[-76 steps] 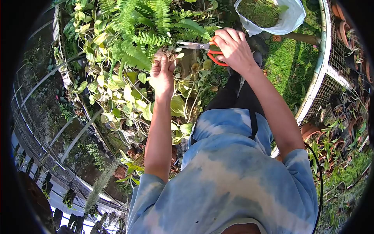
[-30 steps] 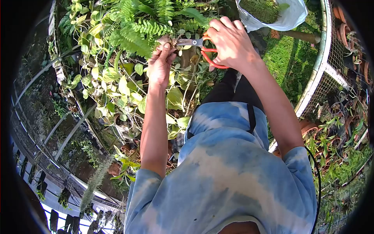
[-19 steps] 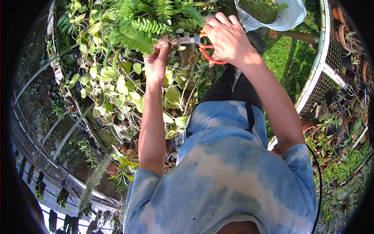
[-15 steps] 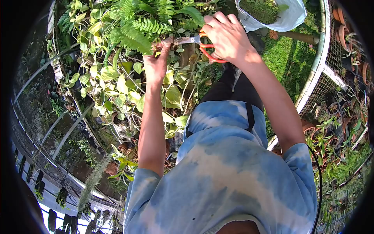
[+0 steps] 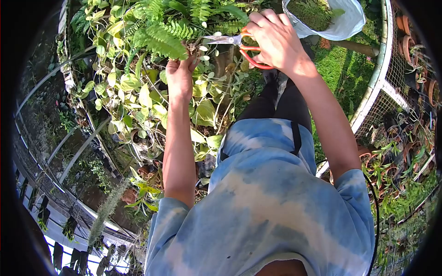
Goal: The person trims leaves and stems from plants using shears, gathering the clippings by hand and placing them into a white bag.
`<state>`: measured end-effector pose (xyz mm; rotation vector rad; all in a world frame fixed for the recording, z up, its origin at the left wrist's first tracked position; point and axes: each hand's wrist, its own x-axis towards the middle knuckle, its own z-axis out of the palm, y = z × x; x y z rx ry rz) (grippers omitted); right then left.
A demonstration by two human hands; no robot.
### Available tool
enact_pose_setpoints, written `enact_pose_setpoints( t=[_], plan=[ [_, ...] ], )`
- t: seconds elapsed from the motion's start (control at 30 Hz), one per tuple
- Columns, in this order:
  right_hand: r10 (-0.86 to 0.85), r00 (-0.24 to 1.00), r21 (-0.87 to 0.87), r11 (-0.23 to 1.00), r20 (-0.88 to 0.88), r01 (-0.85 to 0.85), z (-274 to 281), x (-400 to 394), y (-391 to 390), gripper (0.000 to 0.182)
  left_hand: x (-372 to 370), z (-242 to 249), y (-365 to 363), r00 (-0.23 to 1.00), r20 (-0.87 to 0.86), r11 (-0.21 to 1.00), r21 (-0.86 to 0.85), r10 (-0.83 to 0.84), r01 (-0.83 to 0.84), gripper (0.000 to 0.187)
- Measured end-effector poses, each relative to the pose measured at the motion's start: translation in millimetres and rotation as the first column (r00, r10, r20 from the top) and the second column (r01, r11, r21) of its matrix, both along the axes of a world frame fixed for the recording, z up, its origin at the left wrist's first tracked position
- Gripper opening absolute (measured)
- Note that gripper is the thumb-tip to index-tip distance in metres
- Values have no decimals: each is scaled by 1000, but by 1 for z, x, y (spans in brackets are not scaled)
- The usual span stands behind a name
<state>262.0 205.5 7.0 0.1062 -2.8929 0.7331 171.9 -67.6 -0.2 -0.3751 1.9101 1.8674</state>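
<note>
My right hand (image 5: 281, 48) grips a pair of scissors (image 5: 225, 40) with orange handles. Their metal blades are slightly apart and point left at the fern (image 5: 168, 34). My left hand (image 5: 179, 80) is closed in a pinch just below the fern fronds, at a dry brown plant piece (image 5: 191, 48). A frond partly covers those fingertips. The scissor tips lie a little above and right of my left hand, apart from it. Round-leaved trailing plants (image 5: 145, 94) surround my left hand.
A white plastic bag (image 5: 352, 23) holding cut fern pieces is at the upper right. A curved white metal frame with wire mesh (image 5: 375, 103) runs down the right, with clay pots (image 5: 407, 46) beyond it. Grass (image 5: 338, 73) lies beside my legs.
The scissors have moved slightly right, away from my left fingers, and their blades have parted. My left hand has dropped a little, its fingers still together.
</note>
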Motion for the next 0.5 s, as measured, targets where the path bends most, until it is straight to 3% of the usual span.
enact_pose_setpoints(
  t=[0.17, 0.33, 0.37, 0.47, 0.5],
  plan=[
    [-22, 1000, 48, 999, -6, 22, -7, 1, -5, 60, 1, -8, -7, 998, 60, 992, 122, 15, -22, 26],
    [-29, 992, 81, 996, -123, 40, -13, -6, -17, 54, 5, -1, 2, 996, 84, 987, 154, 36, -49, 15],
    [-23, 993, 95, 995, -119, 34, -13, -7, -18, 40, 4, -3, -1, 996, 93, 988, 152, 15, -29, 14],
    [-64, 985, 91, 993, -163, 80, -29, -12, -26, 26, 5, -2, 4, 997, 76, 992, 129, -3, -7, 14],
    [-67, 993, 117, 990, -101, 79, -23, -12, -27, 18, 7, 0, 8, 998, 63, 993, 120, -1, -6, 15]
  ],
)
